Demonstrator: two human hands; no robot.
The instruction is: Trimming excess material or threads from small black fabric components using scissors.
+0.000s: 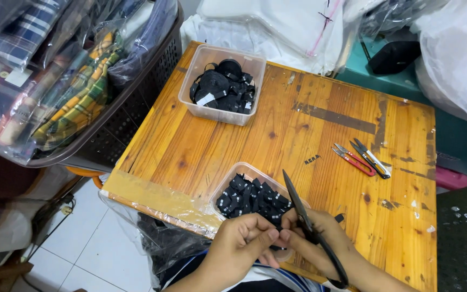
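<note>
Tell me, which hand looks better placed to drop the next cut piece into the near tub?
Probably the left hand. It pinches a small black piece right beside the near tub of cut pieces, on that side. The right hand is busy gripping the scissors, blades pointing up over the tub.

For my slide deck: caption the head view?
Right hand holds black scissors; left hand pinches black labels above container.
</note>
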